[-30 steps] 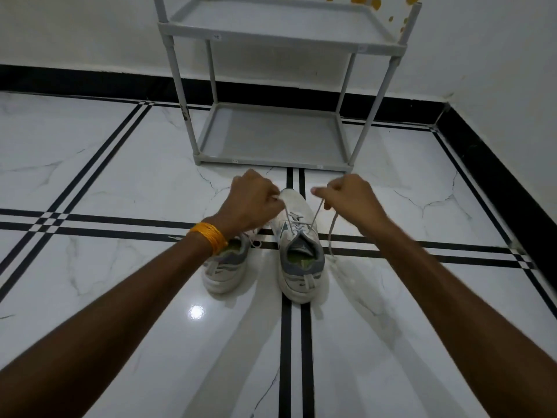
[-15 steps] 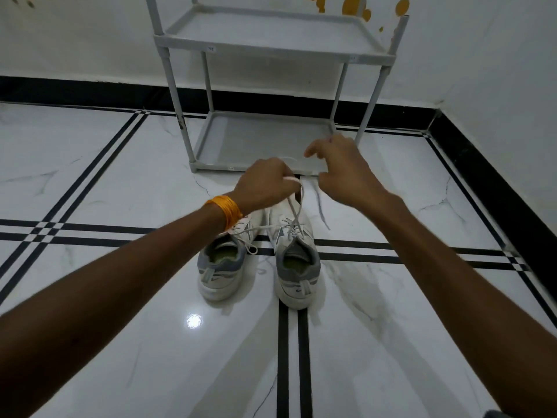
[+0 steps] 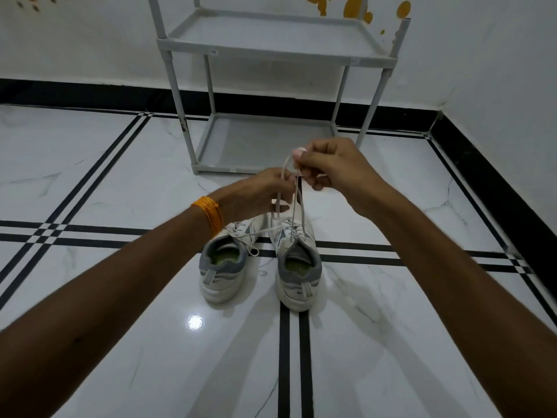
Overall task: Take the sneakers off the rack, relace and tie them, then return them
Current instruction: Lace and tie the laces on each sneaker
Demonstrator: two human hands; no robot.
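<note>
Two white and grey sneakers stand side by side on the floor, heels toward me: the left sneaker [image 3: 223, 267] and the right sneaker [image 3: 297, 267]. The right sneaker's white lace [image 3: 297, 203] is pulled up from its eyelets. My left hand [image 3: 256, 193] pinches one strand just above the shoe's toe. My right hand [image 3: 331, 164] is higher and holds a loop of the same lace between thumb and fingers. The two hands almost touch. The left sneaker's lace lies loose over its tongue. The grey shoe rack [image 3: 271, 46] stands behind them, its shelves bare.
White marble floor with black stripe lines [image 3: 294, 357] under the shoes. A black skirting [image 3: 90, 92] runs along the white walls; a wall corner is at the right. An orange bangle [image 3: 209, 214] is on my left wrist.
The hands went from pulling the lace ends apart to coming together above the right sneaker. My right hand now holds a lace loop over the left hand. The view has tilted up slightly.
</note>
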